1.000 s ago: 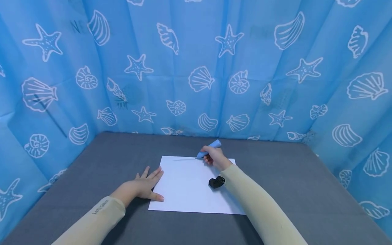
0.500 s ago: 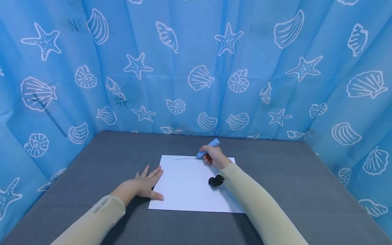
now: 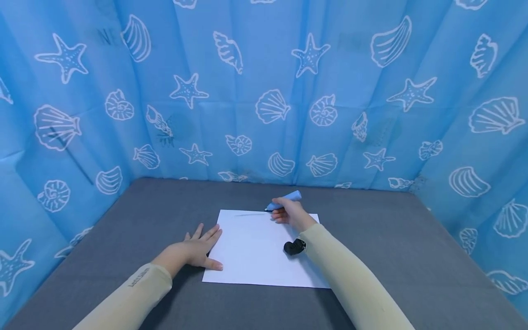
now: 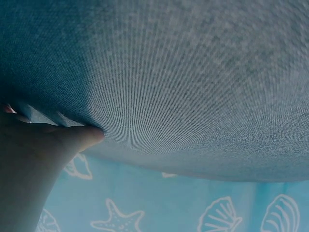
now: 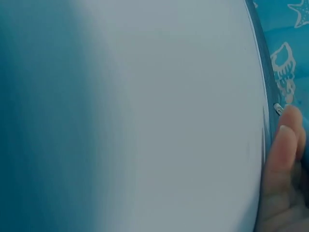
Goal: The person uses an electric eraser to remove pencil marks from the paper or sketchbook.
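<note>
A white sheet of paper [image 3: 251, 256] lies on the grey cloth in the head view, with a faint thin line [image 3: 249, 215] near its far edge. My right hand [image 3: 294, 215] pinches a thick light-blue marker [image 3: 284, 200], its dark tip by the far edge of the paper; whether it touches cannot be told. In the right wrist view, fingers [image 5: 282, 150] show at the right border and only a bit of the marker tip [image 5: 278, 108]. My left hand [image 3: 194, 250] rests with spread fingers on the paper's left edge; its thumb [image 4: 84, 137] shows in the left wrist view.
The grey-covered table [image 3: 173, 201] spreads around the paper. Behind and at both sides hangs a blue curtain [image 3: 247, 55] printed with white shells and starfish. A black object [image 3: 294, 247] sits at my right cuff, above the paper.
The marker tip has shifted slightly away from the drawn line toward the paper's far edge, and the marker leans flatter. My left hand stays on the paper. The head view has shifted slightly.
</note>
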Demonstrator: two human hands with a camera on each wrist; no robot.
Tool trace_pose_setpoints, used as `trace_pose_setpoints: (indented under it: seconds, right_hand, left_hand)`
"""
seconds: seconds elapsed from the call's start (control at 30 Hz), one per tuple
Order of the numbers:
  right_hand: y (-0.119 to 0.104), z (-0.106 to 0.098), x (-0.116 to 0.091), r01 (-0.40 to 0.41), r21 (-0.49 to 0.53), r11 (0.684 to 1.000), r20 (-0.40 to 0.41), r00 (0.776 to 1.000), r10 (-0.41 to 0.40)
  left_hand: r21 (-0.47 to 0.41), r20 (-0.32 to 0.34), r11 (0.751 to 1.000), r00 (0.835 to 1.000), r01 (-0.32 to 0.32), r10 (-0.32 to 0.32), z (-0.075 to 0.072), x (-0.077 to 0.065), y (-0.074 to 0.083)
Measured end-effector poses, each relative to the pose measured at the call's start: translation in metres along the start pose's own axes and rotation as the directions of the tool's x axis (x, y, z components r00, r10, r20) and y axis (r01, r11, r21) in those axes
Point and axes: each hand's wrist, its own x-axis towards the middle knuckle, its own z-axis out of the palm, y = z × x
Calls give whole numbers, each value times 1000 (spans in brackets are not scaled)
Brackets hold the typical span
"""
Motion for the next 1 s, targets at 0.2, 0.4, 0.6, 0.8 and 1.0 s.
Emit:
trace_pose_setpoints:
  seconds: [0.2,0.4,0.6,0.8,1.0]
  right_hand:
    - [1,-1,-5,35,17,999,-30,999,-34]
    - [0,7,-7,47,6,999,-124,991,-46]
    - [2,8,-5,49,1,999,-133,990,-49]
    - [3,9,-3,51,-9,999,-126,991,-51]
    - [4,10,-3,54,-31,998,-119,991,-57]
  left_hand:
    - [0,-3,1000,1000,-1,1,-2,-1,3]
    - [5,2,1000,1000,4,-4,-2,0,4]
    - [2,3,1000,1000,9,-9,-1,0,3]
    - [-5,-1,1000,1000,12,-12,0,0,2]
    - [2,-3,1000,1000,9,-9,1,0,1]
